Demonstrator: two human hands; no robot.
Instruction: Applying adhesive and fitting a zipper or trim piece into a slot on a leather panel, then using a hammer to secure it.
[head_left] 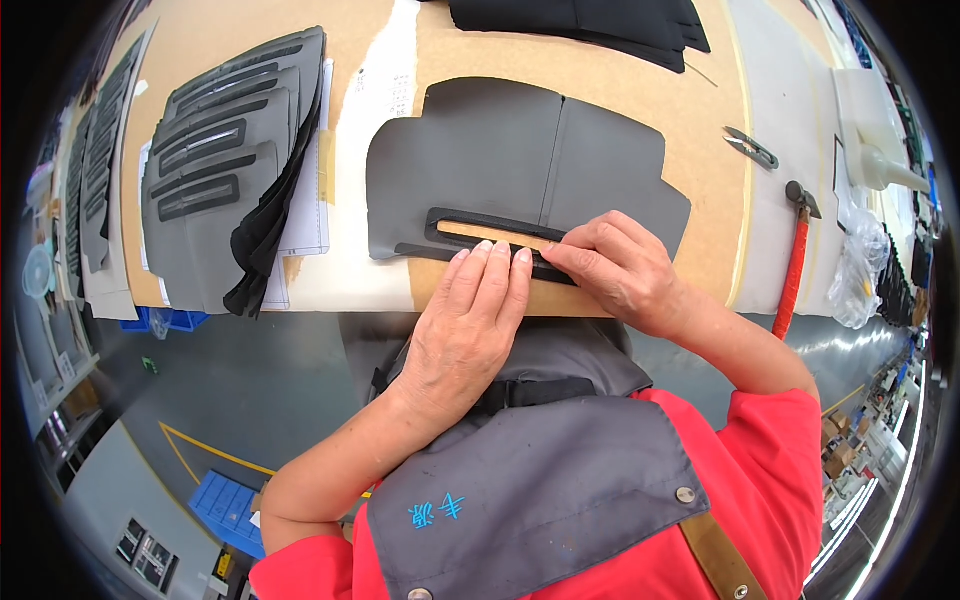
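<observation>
A grey cut panel (480,150) of leather-like sheet lies on the table in front of me, with a seam line running down its right half. Near its front edge is a long slot framed by a black strip (480,217), and the tan board shows through. My left hand (470,310) lies with fingers outstretched and side by side, the tips pressing on the strip along the slot's near side. At the slot's right end my right hand (625,265) pinches the edge of the black strip between thumb and forefinger. Its other fingers are curled.
Stacked grey panels with black-edged slots (215,160) lie at the left. Black pieces (580,25) are piled at the far edge. On the right are thread snips (752,148), a hammer with a red handle (793,265), a white squeeze bottle (885,170) and a clear plastic bag (860,265).
</observation>
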